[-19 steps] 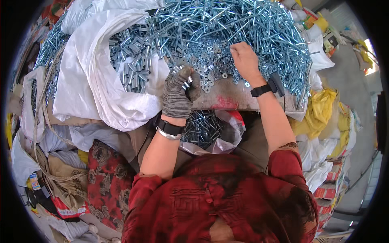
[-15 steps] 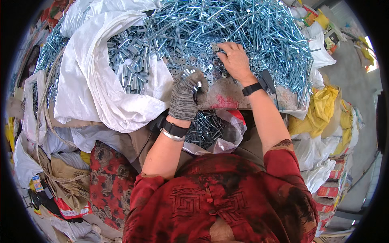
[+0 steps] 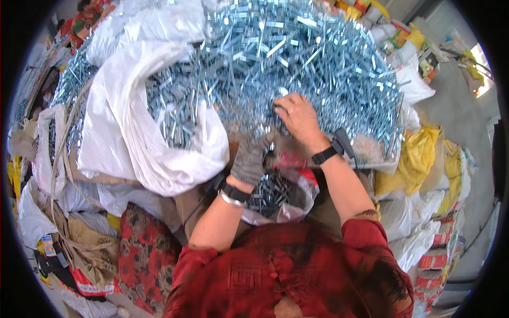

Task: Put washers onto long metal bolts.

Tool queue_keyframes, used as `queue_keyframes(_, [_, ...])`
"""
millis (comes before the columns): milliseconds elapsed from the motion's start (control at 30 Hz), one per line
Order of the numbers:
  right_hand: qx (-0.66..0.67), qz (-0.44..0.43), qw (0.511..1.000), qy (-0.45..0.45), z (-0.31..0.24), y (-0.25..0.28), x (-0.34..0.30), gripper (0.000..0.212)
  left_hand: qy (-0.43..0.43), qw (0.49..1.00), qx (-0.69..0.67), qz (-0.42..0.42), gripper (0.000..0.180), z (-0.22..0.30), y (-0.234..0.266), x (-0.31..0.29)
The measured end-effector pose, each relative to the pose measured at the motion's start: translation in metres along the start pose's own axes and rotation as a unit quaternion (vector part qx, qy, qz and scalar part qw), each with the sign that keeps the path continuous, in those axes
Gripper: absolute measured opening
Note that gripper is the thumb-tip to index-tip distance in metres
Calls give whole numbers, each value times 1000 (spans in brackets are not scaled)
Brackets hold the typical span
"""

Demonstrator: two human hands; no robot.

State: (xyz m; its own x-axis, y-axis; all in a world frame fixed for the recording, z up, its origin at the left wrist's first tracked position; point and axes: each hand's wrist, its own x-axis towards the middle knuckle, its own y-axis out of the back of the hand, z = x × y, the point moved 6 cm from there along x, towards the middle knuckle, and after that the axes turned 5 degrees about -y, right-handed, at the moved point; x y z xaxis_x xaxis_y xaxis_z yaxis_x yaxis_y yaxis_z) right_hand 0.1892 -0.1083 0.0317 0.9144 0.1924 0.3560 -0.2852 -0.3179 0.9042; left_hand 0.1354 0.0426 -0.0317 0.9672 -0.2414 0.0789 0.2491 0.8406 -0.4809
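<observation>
My left hand [image 3: 248, 160], in a grey knit glove, is curled closed at the near edge of the heap. Small shiny metal fasteners [image 3: 270, 144] poke out at its fingers; their exact kind is blurred. My bare right hand [image 3: 300, 120] is over the washers [image 3: 246, 114] on the worktop, ahead and to the right of the left one. Its thumb and fingertips are pinched together, and what lies between them is too smeared to name. Beyond both hands rises a wide heap of long bluish metal bolts [image 3: 297, 45]. Short metal sleeves [image 3: 177, 130] lie to the left.
A white woven sack [image 3: 108, 127] drapes around the sleeves. Below the worktop edge [image 3: 366, 151], an open bag [image 3: 297, 209] holds dark screws [image 3: 269, 193]. Yellow sacks [image 3: 416, 159] stand at the right, a floral cushion [image 3: 143, 259] at lower left, and a rope [image 3: 58, 180] hangs at the left.
The whole view has shifted, so the heap and both hands sit lower in the picture, and it is blurred. My right hand has drawn slightly nearer to the left one; its fingertips remain pinched.
</observation>
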Motion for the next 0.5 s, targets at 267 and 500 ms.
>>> queue_keyframes(267, [-102,-9,994,27,33,-38,73,32,57,985,-131,-92,20,2,-21,2])
queue_keyframes(500, [-31,-6,999,-36,-8,-22,42,33,57,985,-145,-78,21,4,-20,7])
